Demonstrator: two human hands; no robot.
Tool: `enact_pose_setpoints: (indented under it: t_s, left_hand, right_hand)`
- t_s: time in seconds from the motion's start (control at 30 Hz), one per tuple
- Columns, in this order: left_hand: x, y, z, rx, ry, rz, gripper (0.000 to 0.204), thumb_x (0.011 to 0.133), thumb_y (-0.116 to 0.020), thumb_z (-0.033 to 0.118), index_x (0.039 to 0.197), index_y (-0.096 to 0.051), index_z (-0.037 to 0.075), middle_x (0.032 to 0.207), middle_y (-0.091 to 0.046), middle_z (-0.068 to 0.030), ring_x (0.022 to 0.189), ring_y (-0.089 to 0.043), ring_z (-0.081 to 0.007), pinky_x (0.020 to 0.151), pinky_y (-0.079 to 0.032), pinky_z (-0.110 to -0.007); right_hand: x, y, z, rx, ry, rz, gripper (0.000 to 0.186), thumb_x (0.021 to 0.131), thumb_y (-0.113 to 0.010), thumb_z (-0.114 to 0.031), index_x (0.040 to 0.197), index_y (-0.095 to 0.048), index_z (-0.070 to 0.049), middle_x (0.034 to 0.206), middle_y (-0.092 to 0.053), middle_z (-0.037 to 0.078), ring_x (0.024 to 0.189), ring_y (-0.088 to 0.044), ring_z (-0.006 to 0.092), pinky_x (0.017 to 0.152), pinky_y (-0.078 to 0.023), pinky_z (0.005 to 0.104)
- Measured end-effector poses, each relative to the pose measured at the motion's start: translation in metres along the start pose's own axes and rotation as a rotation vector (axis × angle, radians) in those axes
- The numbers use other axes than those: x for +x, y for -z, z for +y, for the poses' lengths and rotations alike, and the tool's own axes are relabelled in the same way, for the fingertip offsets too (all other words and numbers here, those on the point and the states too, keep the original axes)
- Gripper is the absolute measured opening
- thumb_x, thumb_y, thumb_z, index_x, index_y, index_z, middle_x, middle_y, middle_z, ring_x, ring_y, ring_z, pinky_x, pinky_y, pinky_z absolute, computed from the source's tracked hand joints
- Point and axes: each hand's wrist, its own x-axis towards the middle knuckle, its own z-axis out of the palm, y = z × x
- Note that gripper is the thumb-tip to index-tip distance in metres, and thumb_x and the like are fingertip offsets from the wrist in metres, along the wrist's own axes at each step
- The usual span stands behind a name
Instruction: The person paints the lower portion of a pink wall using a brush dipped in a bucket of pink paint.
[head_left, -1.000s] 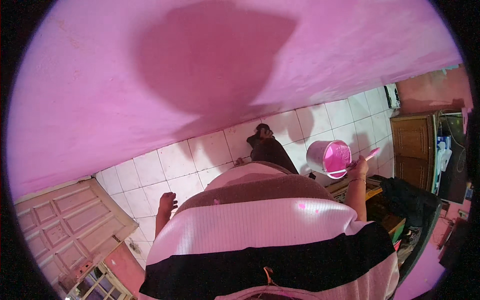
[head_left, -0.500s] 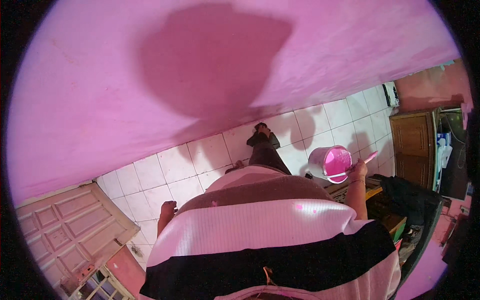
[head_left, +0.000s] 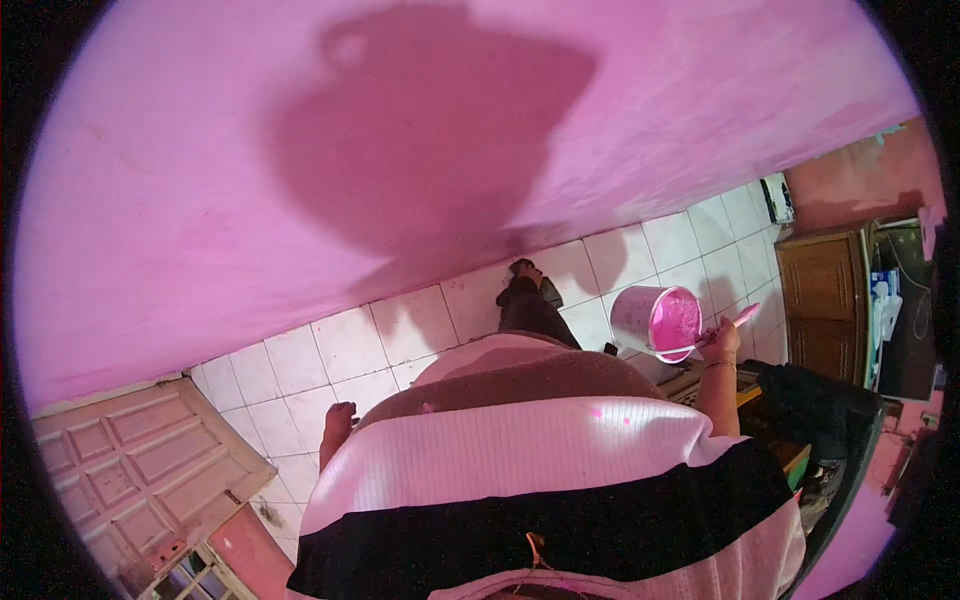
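Note:
My right hand is closed around a paintbrush whose pink-coated end points up and to the right. The same hand grips the handle of a white bucket, which hangs tilted with its mouth toward the right. Pink paint shows inside the bucket and coats its inner wall. At my left side my left hand hangs low over the floor, its fingers loosely bent and nothing visible in them. In front of me stands a wall covered in pink paint, patchier toward the right, with my shadow on it.
White floor tiles run along the wall's foot, with my sandalled foot on them. A panelled door stands at the left. A wooden cabinet is at the right, with dark cloth over furniture close to my right arm.
The bucket has swung slightly left and turned more onto its side toward the right. My right hand has shifted a little, still on brush and handle. My view has moved slightly.

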Motion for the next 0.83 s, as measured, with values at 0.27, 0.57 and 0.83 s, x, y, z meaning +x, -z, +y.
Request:
enact_pose_setpoints:
  t_s: [0.27,0.57,0.83]
  left_hand:
    - [0.014,0.030,-0.074,0.852,-0.302,-0.165,0.024,0.083,-0.059,0.024,0.088,-0.059,0.001,0.080,-0.060,-0.0103,0.072,-0.060,-0.0243,0.060,-0.051,-0.037]
    - [-0.066,-0.031,-0.124,0.675,-0.043,-0.048,0.024,0.083,-0.058,0.025,0.084,-0.058,0.000,0.075,-0.058,-0.0111,0.067,-0.060,-0.0240,0.055,-0.051,-0.038]
    - [-0.094,-0.185,-0.054,0.045,0.204,0.158,0.025,0.084,-0.057,0.025,0.080,-0.058,0.000,0.071,-0.057,-0.0117,0.061,-0.060,-0.0237,0.051,-0.051,-0.039]
  right_hand:
    - [0.023,-0.047,-0.005,-0.160,-0.035,0.063,0.026,0.085,-0.056,-0.025,0.069,-0.038,-0.015,0.050,-0.033,0.001,0.040,-0.035,0.0171,0.041,-0.034,0.0350]
    - [0.081,-0.019,-0.043,-0.340,0.045,0.110,0.023,0.090,-0.048,-0.027,0.074,-0.039,-0.014,0.047,-0.031,0.001,0.037,-0.033,0.0173,0.036,-0.030,0.0329]
    - [0.166,0.016,-0.121,-0.597,-0.018,-0.222,0.030,0.088,-0.057,-0.036,0.087,-0.044,-0.009,0.052,-0.036,0.004,0.042,-0.040,0.0182,0.037,-0.037,0.0348]
